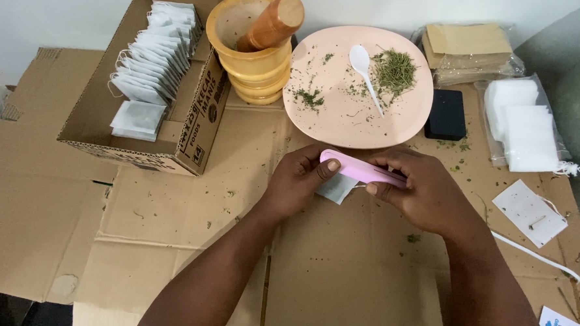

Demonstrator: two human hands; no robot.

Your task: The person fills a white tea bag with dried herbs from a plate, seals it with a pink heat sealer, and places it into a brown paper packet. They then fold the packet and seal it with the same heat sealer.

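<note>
Both my hands meet over flattened cardboard (pixel 337 276) in the middle of the view. My right hand (pixel 425 192) grips a slim pink clamp-like tool (pixel 361 169), and my left hand (pixel 299 176) presses its thumb on the tool's left end. A small white tea-bag pouch (pixel 336 188) sticks out below the tool, pinched between the hands. Just beyond them lies a pink plate (pixel 344 113) with dried green herb bits (pixel 394 71) and a white plastic spoon (pixel 366 72).
A cardboard box (pixel 194 123) of filled white tea bags (pixel 152 59) stands at back left, beside a yellow mortar (pixel 252 67) with a wooden pestle (pixel 271 22). A black block (pixel 446 114), bags of white pouches (pixel 525 127) and brown envelopes (pixel 468 50) sit right.
</note>
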